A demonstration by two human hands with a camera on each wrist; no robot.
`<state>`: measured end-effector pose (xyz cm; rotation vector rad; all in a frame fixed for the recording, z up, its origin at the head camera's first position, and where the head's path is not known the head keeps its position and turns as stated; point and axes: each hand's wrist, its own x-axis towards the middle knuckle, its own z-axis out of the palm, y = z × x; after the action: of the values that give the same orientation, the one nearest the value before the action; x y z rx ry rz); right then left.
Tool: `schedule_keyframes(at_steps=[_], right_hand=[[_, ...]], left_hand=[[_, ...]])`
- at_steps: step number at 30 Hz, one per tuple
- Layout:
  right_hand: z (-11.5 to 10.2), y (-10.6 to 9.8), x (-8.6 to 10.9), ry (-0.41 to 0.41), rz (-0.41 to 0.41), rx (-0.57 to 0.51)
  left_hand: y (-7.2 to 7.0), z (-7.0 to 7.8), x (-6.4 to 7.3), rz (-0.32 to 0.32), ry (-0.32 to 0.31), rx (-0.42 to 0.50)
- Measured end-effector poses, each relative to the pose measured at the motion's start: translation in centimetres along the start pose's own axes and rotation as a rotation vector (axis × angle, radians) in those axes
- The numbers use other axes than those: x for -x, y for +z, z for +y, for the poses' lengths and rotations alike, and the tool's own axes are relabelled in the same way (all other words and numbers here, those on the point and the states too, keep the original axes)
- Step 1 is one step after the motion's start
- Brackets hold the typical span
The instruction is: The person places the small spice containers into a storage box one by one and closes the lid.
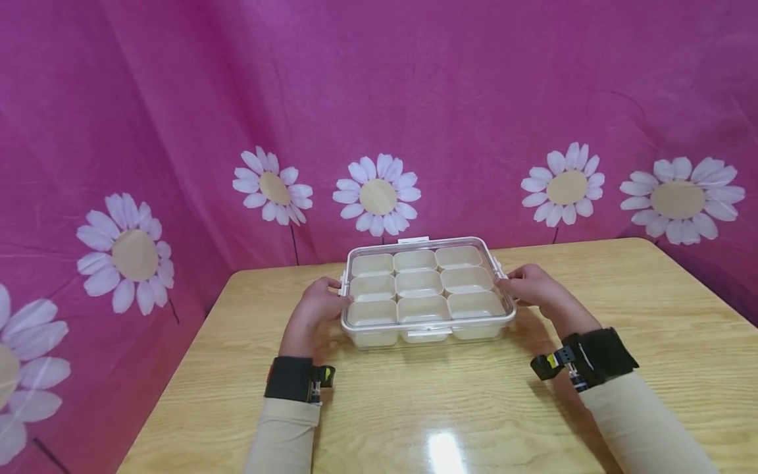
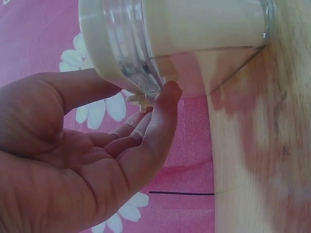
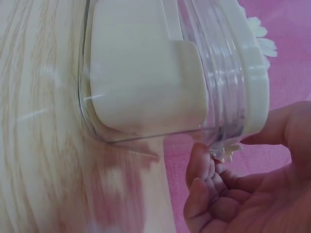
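A clear rectangular storage box [image 1: 514, 320] with a white-rimmed transparent lid [image 1: 379, 325] sits near the table's far side. Several cream compartment cups [image 1: 419, 283] show through the lid in rows. My left hand [image 1: 316, 304] grips the left end, thumb on the lid's rim and fingers below it by a side clasp [image 2: 142, 99]. At the opposite end my right hand [image 1: 535, 289] holds the box the same way, its curled fingers under the right clasp [image 3: 226, 152]. Another white clasp [image 1: 429, 334] runs along the front edge.
The box stands on a light wood-grain table [image 1: 379, 408] with a bright reflection near its front. A pink curtain [image 1: 462, 118] printed with white daisies hangs close behind the table and along its left side. Both wrists wear black straps [image 1: 289, 378] with small cameras.
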<state>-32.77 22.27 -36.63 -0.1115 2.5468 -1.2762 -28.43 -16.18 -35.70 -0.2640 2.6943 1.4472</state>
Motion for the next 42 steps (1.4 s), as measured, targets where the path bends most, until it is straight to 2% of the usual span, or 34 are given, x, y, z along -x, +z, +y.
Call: schedule_keyframes(at_steps=[7,14,18,26,36,42], right_hand=[[0.1,0.0,-0.2,0.013,0.008,-0.02],[0.3,-0.2,-0.2,0.028,-0.031,-0.124],[0.3,-0.2,0.0,0.037,-0.039,-0.146],[0.7,0.2,-0.4,0.003,-0.015,-0.147],[0.6,1.0,-0.7,-0.021,-0.132,-0.129],[0.5,1.3,-0.9,-0.046,-0.116,-0.099]], left_hand=[[0.0,0.2,-0.1,-0.005,-0.024,-0.029],[-0.1,0.1,0.1,-0.008,-0.017,-0.047],[-0.1,0.0,0.1,-0.013,-0.024,-0.038],[0.0,-0.2,0.0,-0.014,-0.054,-0.039],[-1.2,-0.3,0.4,-0.011,-0.055,-0.08],[-1.4,-0.3,0.4,-0.002,-0.052,-0.064]])
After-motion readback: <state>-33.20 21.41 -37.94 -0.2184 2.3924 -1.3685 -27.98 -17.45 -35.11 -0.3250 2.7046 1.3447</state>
